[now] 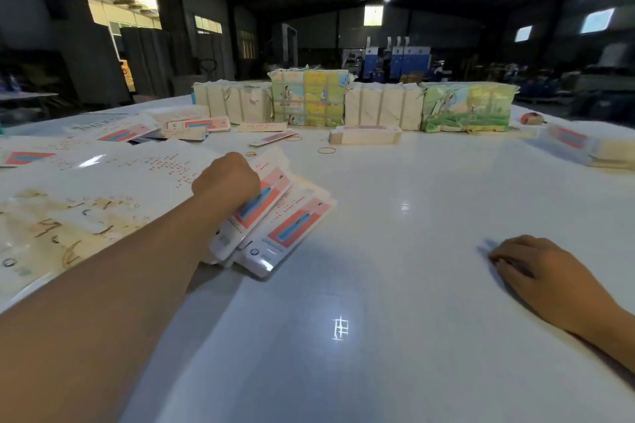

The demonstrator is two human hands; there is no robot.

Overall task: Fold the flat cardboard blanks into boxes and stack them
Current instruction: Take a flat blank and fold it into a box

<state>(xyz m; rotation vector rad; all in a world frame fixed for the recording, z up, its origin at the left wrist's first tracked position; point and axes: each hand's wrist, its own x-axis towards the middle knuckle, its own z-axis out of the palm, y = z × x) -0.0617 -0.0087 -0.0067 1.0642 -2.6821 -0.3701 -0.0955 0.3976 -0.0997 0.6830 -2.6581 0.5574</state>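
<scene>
My left hand [225,180] grips glossy flat cardboard blanks [275,220] near the table's [395,216] left edge, fingertips hidden; my right hand [546,273] rests flat, fingers relaxed.

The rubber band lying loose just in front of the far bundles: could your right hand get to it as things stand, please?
Probably yes: the right hand rests empty, and only bare table lies between it and the rubber band.

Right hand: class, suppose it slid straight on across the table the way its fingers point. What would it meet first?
The right hand points left across the bare white table. First in that line is probably the fanned pile of flat blanks under the left hand, though depth is hard to judge.
</scene>
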